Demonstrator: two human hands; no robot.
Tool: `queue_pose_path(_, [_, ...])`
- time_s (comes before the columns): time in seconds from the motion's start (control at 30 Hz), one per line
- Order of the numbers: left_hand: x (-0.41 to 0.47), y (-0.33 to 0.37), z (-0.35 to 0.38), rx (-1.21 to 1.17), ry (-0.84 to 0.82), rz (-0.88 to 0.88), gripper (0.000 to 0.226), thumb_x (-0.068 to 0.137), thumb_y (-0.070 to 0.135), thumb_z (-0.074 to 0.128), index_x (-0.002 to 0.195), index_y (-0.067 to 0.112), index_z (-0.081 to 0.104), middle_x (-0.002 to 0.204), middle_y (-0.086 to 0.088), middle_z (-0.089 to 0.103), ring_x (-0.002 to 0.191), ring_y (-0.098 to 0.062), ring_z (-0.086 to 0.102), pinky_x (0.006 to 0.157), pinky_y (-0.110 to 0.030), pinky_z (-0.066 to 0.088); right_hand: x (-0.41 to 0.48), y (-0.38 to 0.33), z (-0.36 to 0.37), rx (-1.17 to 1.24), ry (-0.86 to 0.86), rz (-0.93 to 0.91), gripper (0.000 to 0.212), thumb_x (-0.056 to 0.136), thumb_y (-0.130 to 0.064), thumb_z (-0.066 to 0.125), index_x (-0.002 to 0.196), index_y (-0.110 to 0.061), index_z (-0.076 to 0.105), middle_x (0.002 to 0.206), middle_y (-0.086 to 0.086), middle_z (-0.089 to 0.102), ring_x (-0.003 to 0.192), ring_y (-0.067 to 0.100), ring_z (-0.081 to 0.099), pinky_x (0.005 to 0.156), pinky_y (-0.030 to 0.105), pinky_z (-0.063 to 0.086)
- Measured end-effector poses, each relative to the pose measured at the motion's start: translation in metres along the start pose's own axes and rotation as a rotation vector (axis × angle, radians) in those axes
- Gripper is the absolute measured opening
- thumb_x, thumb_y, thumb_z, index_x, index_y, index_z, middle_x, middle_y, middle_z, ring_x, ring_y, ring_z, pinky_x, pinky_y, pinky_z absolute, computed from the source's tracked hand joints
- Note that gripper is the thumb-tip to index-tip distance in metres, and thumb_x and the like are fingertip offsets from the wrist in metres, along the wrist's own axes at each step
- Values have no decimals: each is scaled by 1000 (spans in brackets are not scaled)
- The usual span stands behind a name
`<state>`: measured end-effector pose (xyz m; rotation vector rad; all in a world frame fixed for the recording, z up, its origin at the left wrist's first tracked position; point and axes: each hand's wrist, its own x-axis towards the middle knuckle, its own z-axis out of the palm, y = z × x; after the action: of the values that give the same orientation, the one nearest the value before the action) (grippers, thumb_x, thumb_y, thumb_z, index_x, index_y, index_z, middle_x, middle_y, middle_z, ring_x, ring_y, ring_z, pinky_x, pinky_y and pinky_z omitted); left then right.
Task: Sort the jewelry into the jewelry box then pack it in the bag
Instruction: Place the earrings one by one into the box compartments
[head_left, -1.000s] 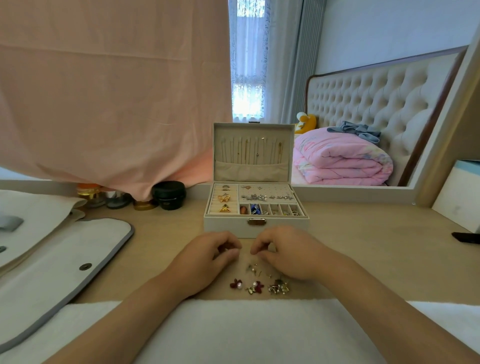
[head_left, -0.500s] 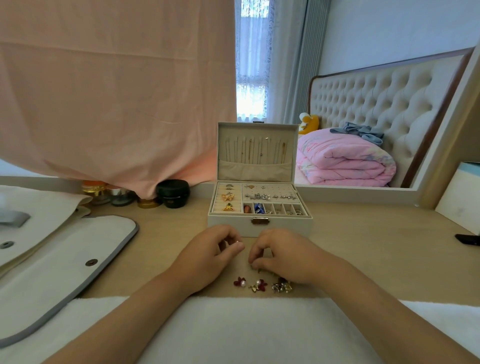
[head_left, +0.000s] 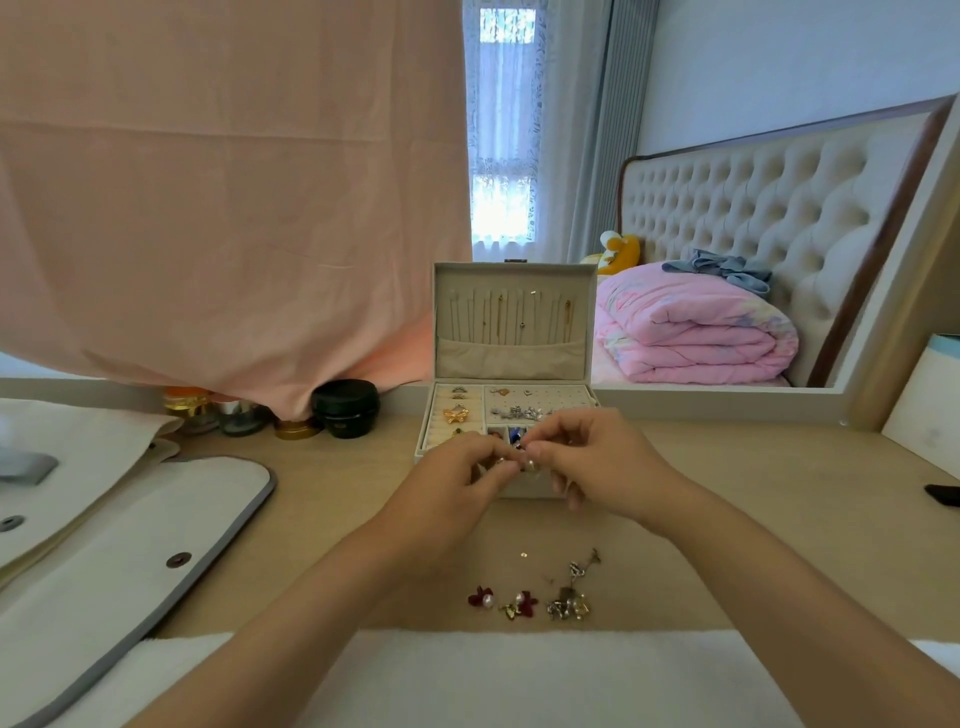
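Both grips are on one piece. The left grip (head_left: 452, 488) and right grip (head_left: 602, 462) meet fingertip to fingertip and pinch a small earring (head_left: 530, 463) between them. A pale bead shows at the pinch. The rest is too small to read, so I can't call a long axis.

Key relation: the earring is held up off the counter (head_left: 753, 493), right at the front wall of the open jewelry box (head_left: 511, 358), roughly mid-width. The tray lies straight beyond the pinch, away from the person.
- The divider row (head_left: 514, 434) is just behind the fingertips, so it's the closest target.
- The perforated stud panel (head_left: 561, 397) is one step further back, on the box's right half.
- The ring rolls (head_left: 454, 410) are on the box's left half.

The right grip overlaps the right half of the tray front, so my read is that it's nearer for the dividers or stud panel. The left grip is nearer the ring rolls.

They may be fitting the earring's back or handing it over; can't tell which. The next move should be a short forward reach with almost no sideways travel.

Left to sort, all on the person's side of the box and well apart from both grips:
- red flower earrings (head_left: 480, 597)
- silver cluster (head_left: 568, 607)
- tiny gold stud (head_left: 523, 555), between those and the box

The bag (head_left: 130, 561) lies far left of the box; neither grip touches it.

Risk: the piece is tiny, so a slip would drop it on the counter or into the wrong cell.
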<state>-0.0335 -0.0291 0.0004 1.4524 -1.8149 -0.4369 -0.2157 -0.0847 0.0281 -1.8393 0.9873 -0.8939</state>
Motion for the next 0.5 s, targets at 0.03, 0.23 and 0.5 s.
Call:
queue_pose_path(0.03, [8, 3, -1, -23, 16, 2, 14, 98, 37, 59, 108, 37, 70, 92, 15, 64, 80, 1, 56, 71, -18, 42, 5, -3, -4, 36, 10, 3, 5, 91, -3, 69, 92, -6, 73, 61, 6, 63, 52, 16, 58, 44, 28, 51])
queue_pose_path(0.23, [64, 14, -4, -93, 84, -34, 7, 93, 36, 67, 92, 34, 74, 72, 14, 65, 62, 3, 54, 64, -24, 46, 40, -13, -31, 218, 66, 19, 13, 87, 4, 72, 99, -2, 71, 78, 15, 71, 69, 21, 71, 58, 31, 60])
queue_pose_path(0.5, [123, 12, -2, -32, 149, -9, 7, 95, 35, 66, 92, 33, 72, 78, 15, 63, 67, 6, 54, 64, -18, 39, 79, 3, -53, 201, 66, 40, 17, 83, 6, 74, 97, -4, 74, 82, 13, 76, 77, 24, 75, 62, 30, 61])
